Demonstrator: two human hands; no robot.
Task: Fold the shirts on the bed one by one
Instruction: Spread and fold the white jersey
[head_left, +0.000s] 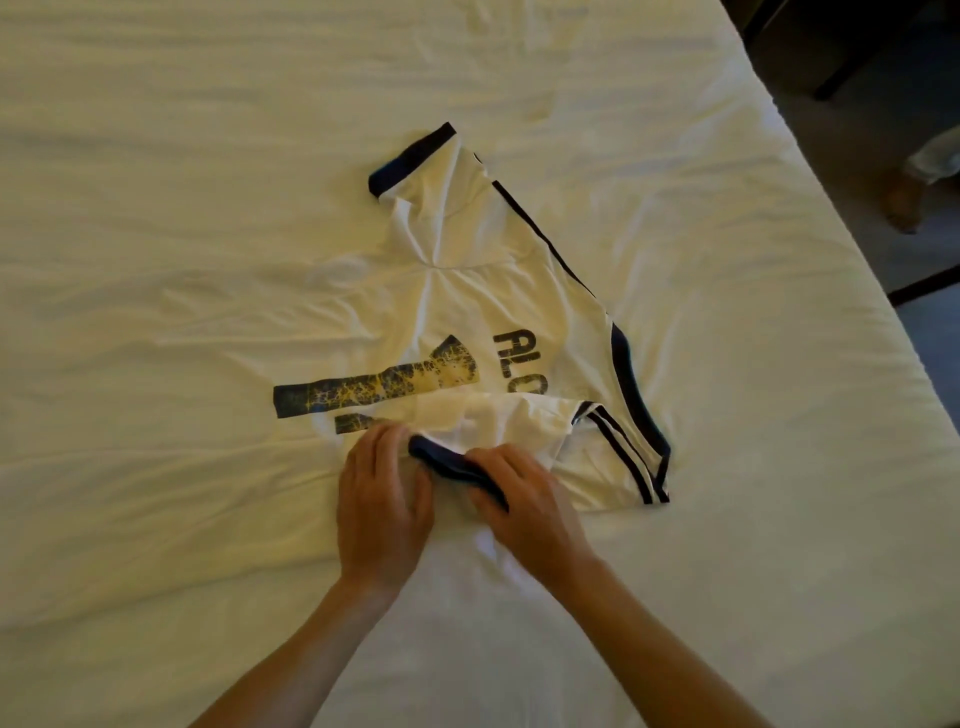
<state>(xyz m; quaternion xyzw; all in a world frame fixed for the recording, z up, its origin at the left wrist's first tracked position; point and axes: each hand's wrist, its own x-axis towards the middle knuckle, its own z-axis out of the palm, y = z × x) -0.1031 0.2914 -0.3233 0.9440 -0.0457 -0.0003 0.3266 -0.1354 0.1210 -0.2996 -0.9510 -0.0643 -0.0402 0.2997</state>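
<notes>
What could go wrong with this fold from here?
1. The shirt lies bunched and skewed, so folding on may lock in creases.
2. The left hand and right hand both work the near dark-trimmed sleeve; the far sleeve lies free and may drag out of line.

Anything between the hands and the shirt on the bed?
Nothing visible. The left hand and right hand already grip the dark-trimmed near edge of the white printed shirt, spread alone on the white bed sheet.

- We see bare bed (182, 208) sheet left of and beyond the shirt (483, 291): open passage.
- Near the bed's right edge, only the shirt's striped sleeve (628, 457) intrudes.
- Our hands (384, 499) crowd the shirt's near side.
</notes>
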